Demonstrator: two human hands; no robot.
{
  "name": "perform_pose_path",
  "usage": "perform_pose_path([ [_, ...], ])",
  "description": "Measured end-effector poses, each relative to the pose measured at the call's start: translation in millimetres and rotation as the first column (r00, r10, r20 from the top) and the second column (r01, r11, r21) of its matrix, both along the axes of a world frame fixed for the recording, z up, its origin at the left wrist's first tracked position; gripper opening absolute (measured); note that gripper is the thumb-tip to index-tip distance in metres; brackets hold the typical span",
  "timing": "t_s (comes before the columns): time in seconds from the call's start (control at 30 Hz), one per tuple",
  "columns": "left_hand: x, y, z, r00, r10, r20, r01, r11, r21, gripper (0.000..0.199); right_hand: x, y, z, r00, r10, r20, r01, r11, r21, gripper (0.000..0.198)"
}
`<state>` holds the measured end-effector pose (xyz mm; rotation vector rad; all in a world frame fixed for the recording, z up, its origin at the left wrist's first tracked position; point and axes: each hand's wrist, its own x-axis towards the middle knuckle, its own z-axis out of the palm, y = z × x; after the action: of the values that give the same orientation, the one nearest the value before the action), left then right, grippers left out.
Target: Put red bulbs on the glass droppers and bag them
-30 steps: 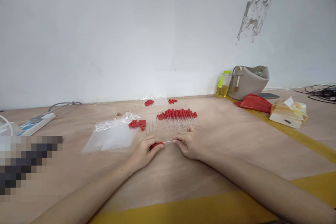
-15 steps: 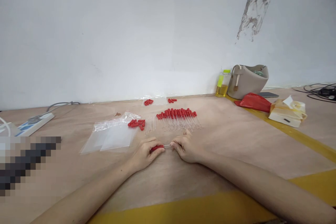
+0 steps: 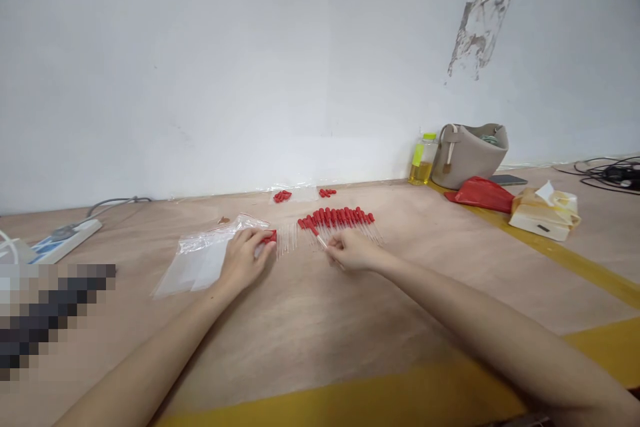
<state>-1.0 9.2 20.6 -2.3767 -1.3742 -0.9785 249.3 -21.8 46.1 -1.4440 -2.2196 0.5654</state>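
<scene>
In the head view, the right hand (image 3: 353, 252) pinches a dropper (image 3: 317, 233) by its tube at the left end of the row (image 3: 346, 217). Setting it down seems the step in hand; that calls for lining it up, then loosening the pinch. Its long axis slants away and leftward, bulb foremost. The left hand (image 3: 245, 255), well apart, reaches the loose bulbs (image 3: 271, 237); whether it grips one, I cannot tell.
</scene>
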Motion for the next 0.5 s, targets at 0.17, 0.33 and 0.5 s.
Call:
perform_pose_path([
  [0.17, -24.8, 22.4, -15.9, 0.991, 0.131, -0.040, -0.132, 0.991, -0.019, 0.027, -25.7, 46.7, -2.9, 0.941, -0.338, 0.005, 0.337, 0.939, 0.065, 0.020],
  [0.33, -26.9, 25.9, -24.7, 0.994, 0.104, -0.010, -0.105, 0.992, -0.071, 0.029, -45.2, 68.6, -15.4, 0.850, -0.520, 0.088, 0.510, 0.853, 0.112, 0.027],
  [0.5, -24.2, 25.1, -24.5, 0.994, 0.109, 0.002, -0.108, 0.991, -0.084, 0.027, -46.2, 72.2, -23.0, 0.850, -0.513, 0.121, 0.504, 0.858, 0.094, 0.030],
])
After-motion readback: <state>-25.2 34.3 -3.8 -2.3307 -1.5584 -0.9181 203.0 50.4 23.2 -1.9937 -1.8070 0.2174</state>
